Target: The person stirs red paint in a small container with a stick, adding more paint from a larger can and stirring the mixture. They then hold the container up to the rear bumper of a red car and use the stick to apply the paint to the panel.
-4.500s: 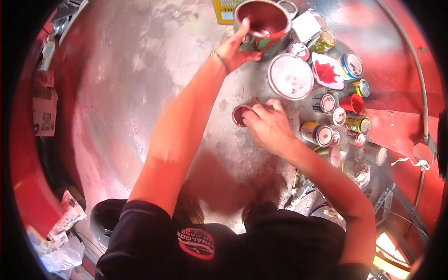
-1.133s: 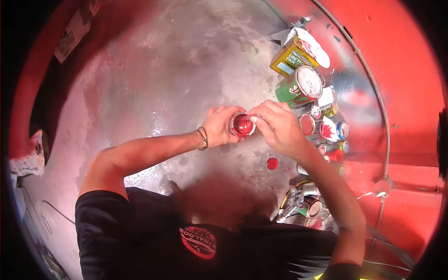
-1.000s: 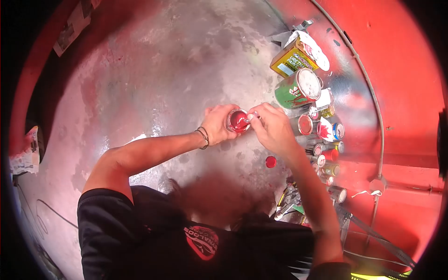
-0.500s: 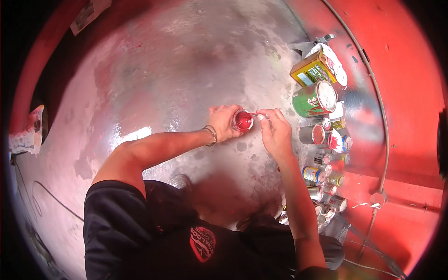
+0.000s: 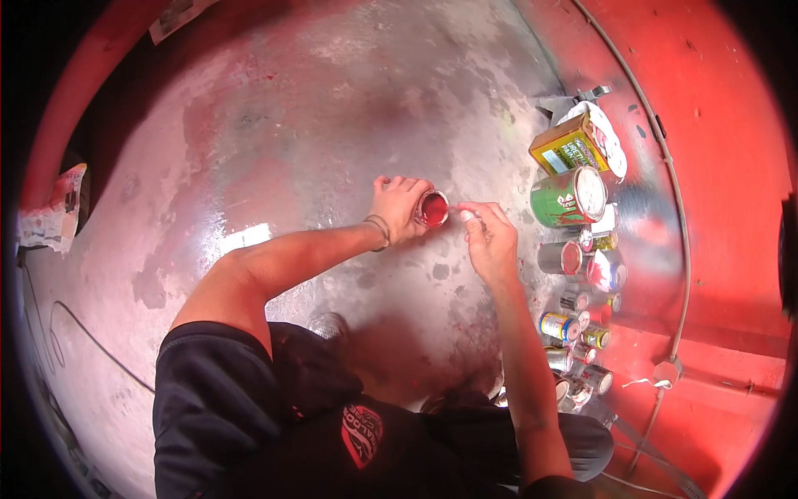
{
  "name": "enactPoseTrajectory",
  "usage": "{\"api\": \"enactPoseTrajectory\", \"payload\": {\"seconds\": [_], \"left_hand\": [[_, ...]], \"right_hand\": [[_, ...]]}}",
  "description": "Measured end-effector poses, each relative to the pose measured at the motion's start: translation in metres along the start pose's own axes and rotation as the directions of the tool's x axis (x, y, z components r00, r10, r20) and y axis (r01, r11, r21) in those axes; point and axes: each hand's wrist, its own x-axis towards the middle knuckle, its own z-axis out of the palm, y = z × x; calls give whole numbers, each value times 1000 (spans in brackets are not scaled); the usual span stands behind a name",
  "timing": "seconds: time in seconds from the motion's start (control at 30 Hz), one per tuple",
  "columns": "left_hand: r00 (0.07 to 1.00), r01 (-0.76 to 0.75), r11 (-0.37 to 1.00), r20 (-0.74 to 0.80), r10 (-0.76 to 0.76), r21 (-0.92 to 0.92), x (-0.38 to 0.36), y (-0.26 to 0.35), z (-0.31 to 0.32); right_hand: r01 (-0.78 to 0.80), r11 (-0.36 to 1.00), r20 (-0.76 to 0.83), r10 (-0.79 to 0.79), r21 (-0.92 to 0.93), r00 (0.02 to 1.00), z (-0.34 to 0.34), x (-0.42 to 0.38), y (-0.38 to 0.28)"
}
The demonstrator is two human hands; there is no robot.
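In the head view, my left hand (image 5: 397, 208) is wrapped round a small can of red paint (image 5: 434, 209), its open mouth facing up toward me. Just right of the rim, my right hand (image 5: 493, 239) is closed in a pinch. A thin stirring stick (image 5: 456, 206) seems to stick out from those fingers toward the can; little of it shows, and its exact shape is hard to make out. Both hands are above the floor in front of my body.
Along the red wall (image 5: 723, 208) on the right stand a yellow thinner tin (image 5: 569, 148), a green paint can (image 5: 559, 200) and several smaller cans (image 5: 559, 326). The grey floor (image 5: 332, 125) is stained with paint. A cable (image 5: 91, 345) lies at the left.
My right hand has drawn slightly away from the can, and the stick no longer reaches across its mouth. The left hand still holds the can. The view has shifted a little.
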Motion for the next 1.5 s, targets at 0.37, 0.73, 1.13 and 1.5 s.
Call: {"api": "enactPoseTrajectory", "payload": {"seconds": [0.37,0.73,1.13,1.5], "left_hand": [[998,63,998,15,-63,-15,2,-1,-7],[979,143,970,-117,-167,-195,33,12,-48],[818,187,941,-485,-309,-283,1,8,-217],[430,304,938,-854,-292,-167,-66,-71,-383]], "right_hand": [[-315,911,54,312,266,948,5,0,8],[-258,632,3,375,731,927,-38,44,22],[-92,827,137,19,555,990,-30,168,-168],[680,704,169,-709,203,684,119,205,-402]]}}
